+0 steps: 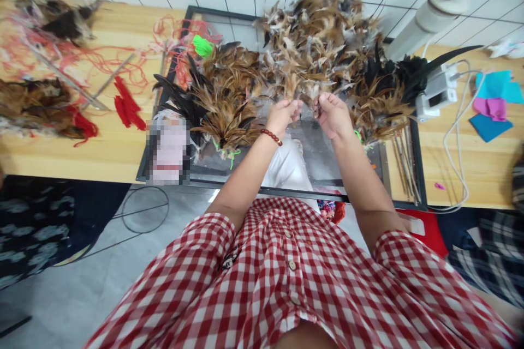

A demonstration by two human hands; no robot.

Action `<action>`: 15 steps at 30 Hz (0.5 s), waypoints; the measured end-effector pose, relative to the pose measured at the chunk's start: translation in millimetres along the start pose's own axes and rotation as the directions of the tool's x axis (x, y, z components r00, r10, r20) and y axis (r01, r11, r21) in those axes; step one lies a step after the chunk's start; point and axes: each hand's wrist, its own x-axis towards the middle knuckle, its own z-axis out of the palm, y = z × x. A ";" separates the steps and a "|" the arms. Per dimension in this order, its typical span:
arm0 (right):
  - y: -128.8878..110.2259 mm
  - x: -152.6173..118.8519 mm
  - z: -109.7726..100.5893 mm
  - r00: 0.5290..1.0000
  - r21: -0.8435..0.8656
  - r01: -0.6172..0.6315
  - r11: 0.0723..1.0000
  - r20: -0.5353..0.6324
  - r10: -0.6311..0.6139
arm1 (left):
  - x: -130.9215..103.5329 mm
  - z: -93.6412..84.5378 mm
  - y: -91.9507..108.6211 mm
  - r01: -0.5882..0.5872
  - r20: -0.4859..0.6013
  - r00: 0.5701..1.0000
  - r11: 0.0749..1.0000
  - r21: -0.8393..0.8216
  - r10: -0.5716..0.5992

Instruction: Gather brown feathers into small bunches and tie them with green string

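Near the middle of a dark-framed mesh tray, my two hands work close together at the front of a large heap of brown and white feathers. My left hand, with a beaded bracelet at the wrist, is closed in a pinch on a small brown feather. A short gap away, my right hand pinches a pale feather between thumb and finger. Bundles of brown feathers tied with green yarn lie to the left, and another feather bundle lies to the right.
A pixelated flat object lies at the tray's left corner. Green yarn, red yarn and thin sticks are left. A white cylinder, power strip, cable and coloured cloths stand right. People sit on both sides.
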 end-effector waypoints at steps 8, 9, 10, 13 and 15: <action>13.8 0.2 6.5 0.990 -0.067 0.064 0.996 -0.124 -0.072 | -5.3 2.1 -8.2 0.065 0.212 0.975 0.998 -0.003 -0.063; 15.5 0.7 6.4 0.990 -0.083 0.066 0.994 -0.122 -0.076 | -5.4 2.1 -8.5 0.066 0.216 0.974 0.998 -0.013 -0.061; 17.2 1.3 6.2 0.989 -0.095 0.069 0.993 -0.124 -0.081 | -5.6 2.3 -8.8 0.076 0.224 0.972 0.997 -0.023 -0.069; 21.6 3.2 5.8 0.985 -0.083 0.060 0.995 -0.159 -0.073 | -7.5 3.0 -8.7 0.133 0.264 0.958 0.990 -0.051 -0.115; 22.5 3.5 6.3 0.980 -0.041 0.048 0.998 -0.190 -0.055 | -8.9 3.5 -7.7 0.160 0.284 0.949 0.985 -0.064 -0.135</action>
